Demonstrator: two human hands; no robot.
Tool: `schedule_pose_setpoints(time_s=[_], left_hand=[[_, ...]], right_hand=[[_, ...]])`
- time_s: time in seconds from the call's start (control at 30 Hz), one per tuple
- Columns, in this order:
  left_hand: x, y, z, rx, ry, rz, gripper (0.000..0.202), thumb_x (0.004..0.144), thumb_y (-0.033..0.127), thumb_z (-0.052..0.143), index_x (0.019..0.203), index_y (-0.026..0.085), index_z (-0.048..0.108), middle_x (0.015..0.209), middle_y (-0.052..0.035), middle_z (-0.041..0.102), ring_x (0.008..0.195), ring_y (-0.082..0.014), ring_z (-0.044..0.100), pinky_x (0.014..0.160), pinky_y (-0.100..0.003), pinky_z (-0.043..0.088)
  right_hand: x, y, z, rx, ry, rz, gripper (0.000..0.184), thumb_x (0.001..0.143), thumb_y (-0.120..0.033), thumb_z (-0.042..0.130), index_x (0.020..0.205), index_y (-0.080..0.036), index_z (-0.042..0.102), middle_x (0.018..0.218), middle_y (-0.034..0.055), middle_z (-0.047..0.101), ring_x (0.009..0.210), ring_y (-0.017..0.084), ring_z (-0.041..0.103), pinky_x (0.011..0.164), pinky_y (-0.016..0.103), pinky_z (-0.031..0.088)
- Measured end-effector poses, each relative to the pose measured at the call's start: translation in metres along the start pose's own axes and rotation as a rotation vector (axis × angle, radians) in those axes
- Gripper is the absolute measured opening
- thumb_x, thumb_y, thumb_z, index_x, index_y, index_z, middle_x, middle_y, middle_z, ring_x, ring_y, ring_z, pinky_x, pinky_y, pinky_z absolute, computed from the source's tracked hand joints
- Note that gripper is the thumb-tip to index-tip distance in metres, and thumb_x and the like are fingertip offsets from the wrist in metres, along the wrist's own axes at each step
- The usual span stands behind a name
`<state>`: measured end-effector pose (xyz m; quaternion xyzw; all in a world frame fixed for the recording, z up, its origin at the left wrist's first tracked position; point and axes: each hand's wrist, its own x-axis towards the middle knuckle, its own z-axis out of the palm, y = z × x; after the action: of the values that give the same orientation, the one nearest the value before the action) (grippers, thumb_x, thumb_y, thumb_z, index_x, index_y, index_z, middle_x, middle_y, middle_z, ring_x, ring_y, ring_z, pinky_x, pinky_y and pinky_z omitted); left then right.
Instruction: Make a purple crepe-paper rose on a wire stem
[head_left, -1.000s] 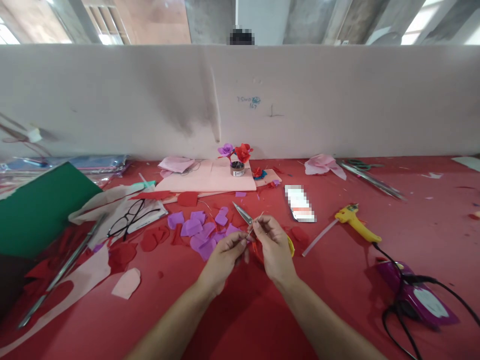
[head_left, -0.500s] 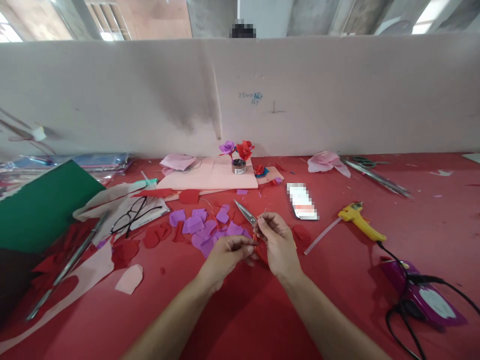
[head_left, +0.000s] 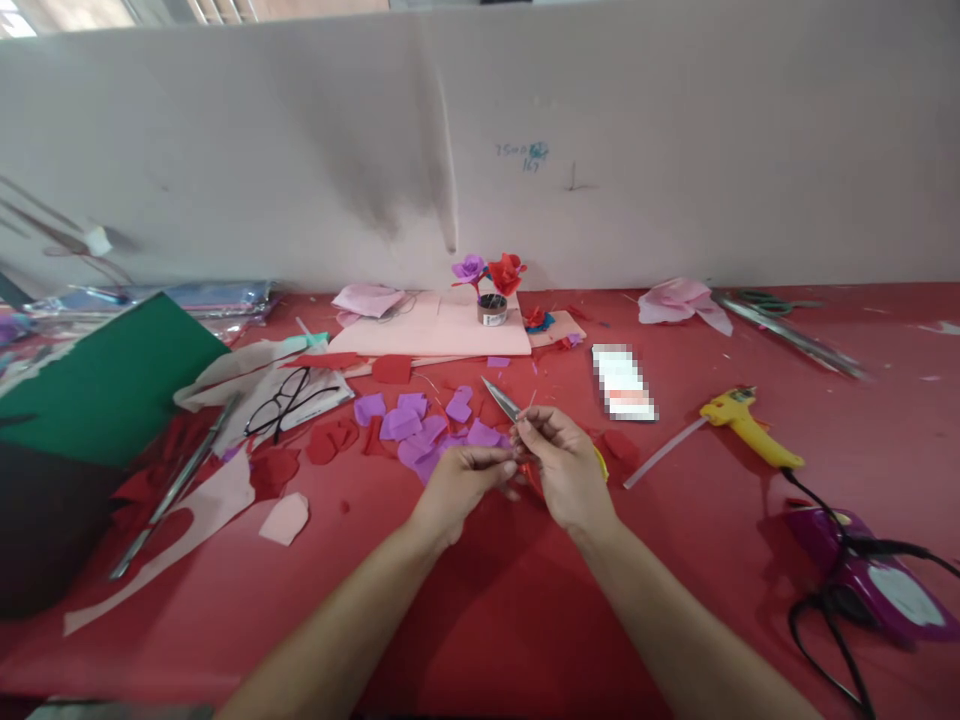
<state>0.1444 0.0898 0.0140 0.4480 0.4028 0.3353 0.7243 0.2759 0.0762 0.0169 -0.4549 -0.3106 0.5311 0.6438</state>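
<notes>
My left hand (head_left: 463, 490) is closed in a pinch, its fingertips meeting those of my right hand (head_left: 566, 465). Between them shows a small red piece (head_left: 531, 474), mostly hidden by the fingers; its exact kind cannot be made out. My right hand is also closed, thumb against fingers. Scissors (head_left: 496, 396) point away to the upper left just beyond the right fingertips, their handles hidden. A yellow curved edge (head_left: 602, 463) peeks out behind the right hand. Left of the hands lie several purple paper petals (head_left: 403, 422) and red petals (head_left: 330, 440).
Paper flowers (head_left: 506, 272) stand in a small brown pot (head_left: 492, 311) on pink sheets (head_left: 420, 335). A phone (head_left: 624, 384), a yellow glue gun (head_left: 754, 425) and a corded purple device (head_left: 874, 580) are right. Eyeglasses (head_left: 289, 403), a metal rod (head_left: 176, 490) and green sheet (head_left: 127, 390) lie left.
The view has tilted downward and shifted slightly left, so the tabletop things appear higher and further right. Both hands keep their pinch close together at the same spot.
</notes>
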Motion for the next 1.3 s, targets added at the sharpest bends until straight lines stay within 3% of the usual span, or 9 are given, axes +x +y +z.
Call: schedule_pose_setpoints(time_s=[0.2,0.5,0.8,1.3], left_hand=[[0.000,0.000,-0.003,-0.054,-0.030,-0.059,0.024,0.064,0.029,0.077,0.082,0.014,0.076,0.071,-0.0060,0.071,0.060,-0.0134,0.060,0.063,-0.029,0.048],[-0.001,0.004,-0.001,0.028,0.025,-0.048,0.018,0.063,0.029,0.074,0.066,0.012,0.071,0.056,-0.0040,0.065,0.048,-0.0110,0.053,0.053,-0.026,0.043],[-0.004,0.013,0.005,0.116,0.073,-0.049,0.011,0.060,0.022,0.073,0.067,0.014,0.075,0.061,-0.0033,0.067,0.057,-0.0117,0.054,0.060,-0.026,0.045],[0.000,0.010,0.000,0.123,0.104,-0.109,0.010,0.059,0.020,0.073,0.067,0.017,0.076,0.061,-0.0016,0.067,0.058,-0.0119,0.053,0.065,-0.027,0.045]], right_hand=[[0.002,-0.002,-0.002,0.055,-0.015,0.042,0.018,0.070,-0.030,0.075,0.080,-0.020,0.062,0.069,-0.0021,0.063,0.059,0.010,0.053,0.056,0.023,0.043],[-0.001,0.004,-0.001,-0.047,0.056,-0.081,0.011,0.073,-0.027,0.072,0.076,-0.020,0.063,0.065,-0.0029,0.060,0.063,0.011,0.052,0.062,0.024,0.041],[0.004,-0.006,-0.004,0.018,0.044,-0.005,0.022,0.068,-0.035,0.078,0.077,-0.019,0.066,0.068,0.0007,0.065,0.065,0.013,0.057,0.064,0.026,0.044],[0.007,-0.006,-0.007,0.038,0.049,0.013,0.018,0.074,-0.035,0.074,0.078,-0.019,0.067,0.069,0.0002,0.064,0.065,0.012,0.055,0.064,0.026,0.042]])
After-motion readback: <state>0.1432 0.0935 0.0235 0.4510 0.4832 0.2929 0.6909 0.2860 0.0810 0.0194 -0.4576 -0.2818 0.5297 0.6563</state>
